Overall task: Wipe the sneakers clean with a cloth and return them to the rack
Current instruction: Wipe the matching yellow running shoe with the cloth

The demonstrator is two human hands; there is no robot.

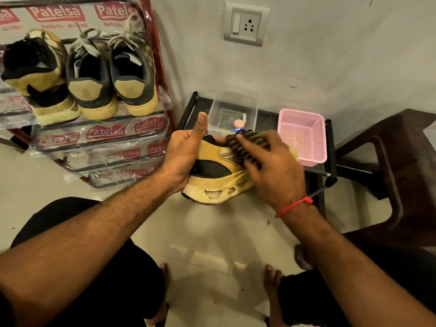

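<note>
Wiping is under way on one yellow sneaker [212,166], held on its side above the floor at about the middle of the view. The left hand [184,156] grips it at the heel end, fingers curled round the shoe and thumb standing straight up. The right hand [271,166] presses a dark ribbed cloth [245,147] against the upper near the laces; that hand is blurred, so I judge it is rubbing, with its fingers spread over the cloth and bent round it.

At ten o'clock stands the rack [151,53], its shelves wrapped in printed plastic. Its upper shelf carries three shoes, heels outward: a matching yellow-and-black sneaker [40,83] at the left and a grey pair [111,79] beside it.

By my reckoning the job is partway through. The mate on the shelf may be done already, though I cannot tell that, nor whether the grey pair has been wiped. This sneaker's sole looks cracked and grubby, so wiping remains, then its return to the rack.

At one o'clock a low black bench [266,116] bears a clear tub [233,107] and a pink basket [302,135].
</note>
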